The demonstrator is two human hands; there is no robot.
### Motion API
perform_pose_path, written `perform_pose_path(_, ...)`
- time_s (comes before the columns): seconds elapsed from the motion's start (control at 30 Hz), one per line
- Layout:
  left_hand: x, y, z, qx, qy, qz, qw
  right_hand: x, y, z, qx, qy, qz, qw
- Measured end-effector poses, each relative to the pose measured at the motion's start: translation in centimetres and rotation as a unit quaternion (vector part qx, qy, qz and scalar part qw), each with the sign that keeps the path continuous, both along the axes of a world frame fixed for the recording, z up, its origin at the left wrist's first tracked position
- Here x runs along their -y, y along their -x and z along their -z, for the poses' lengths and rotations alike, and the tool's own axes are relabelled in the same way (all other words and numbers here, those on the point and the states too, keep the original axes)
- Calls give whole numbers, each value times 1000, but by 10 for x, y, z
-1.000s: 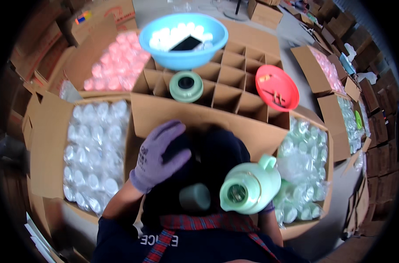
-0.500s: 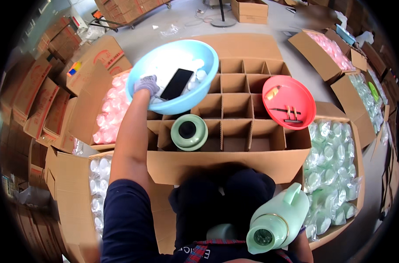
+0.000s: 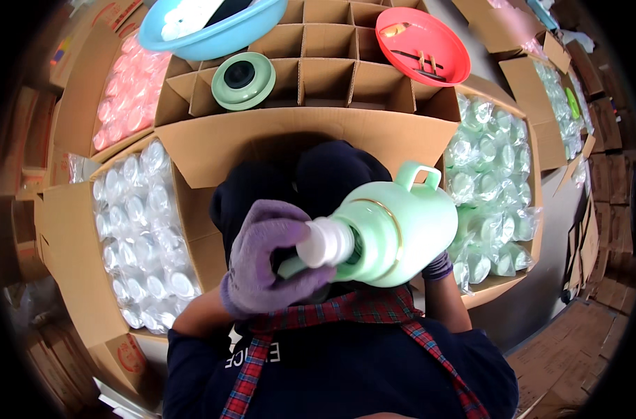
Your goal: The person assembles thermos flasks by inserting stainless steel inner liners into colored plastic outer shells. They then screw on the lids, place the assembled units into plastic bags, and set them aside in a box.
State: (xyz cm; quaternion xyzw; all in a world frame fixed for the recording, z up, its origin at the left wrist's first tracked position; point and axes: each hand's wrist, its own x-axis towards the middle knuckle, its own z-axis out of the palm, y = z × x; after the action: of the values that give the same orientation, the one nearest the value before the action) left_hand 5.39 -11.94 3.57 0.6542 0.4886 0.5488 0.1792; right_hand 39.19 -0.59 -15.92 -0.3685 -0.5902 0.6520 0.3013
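Note:
My left hand (image 3: 265, 258), in a purple-grey knit glove, pinches a white plastic stopper (image 3: 326, 242) between thumb and fingers. The stopper sits right at the mouth of a mint-green vacuum jug (image 3: 409, 230); I cannot tell whether it is seated. The jug lies tilted over my lap, mouth toward the left, its loop handle pointing up and away. My right hand (image 3: 439, 267), gloved too, supports the jug from its right underside, with the fingers hidden behind it. Beyond my knees, a green round jug part with a black centre (image 3: 242, 80) rests on the divided carton (image 3: 311, 133).
On the carton stand a blue basin (image 3: 213, 38) of white parts and a red basin (image 3: 444, 52) with small tools. Open boxes flank me: clear-bagged white parts (image 3: 140, 230) and pink parts (image 3: 129, 98) left, bagged green parts (image 3: 489, 188) right.
My left hand has come back from the blue basin to the jug with a white stopper. The jug has been raised toward the middle, and my view has tilted down toward my lap.

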Motion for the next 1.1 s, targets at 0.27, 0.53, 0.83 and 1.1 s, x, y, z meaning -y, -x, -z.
perform_pose_path(0.27, 31, -4, -26, -185, 17, 11, 983, 21, 14, -20, -50, -64, -23, 996)
perform_pose_path(0.53, 48, 2, 4, -25, 124, 54, 990, 21, 2, -22, -14, -101, -32, 994)
perform_pose_path(0.83, 84, -20, 62, -402, 93, 78, 908, 15, -1, -20, -16, -98, -38, 994)
perform_pose_path(1.1, 110, 41, -7, 328, 109, -86, 934, 24, 0, -19, -20, -98, -9, 995)
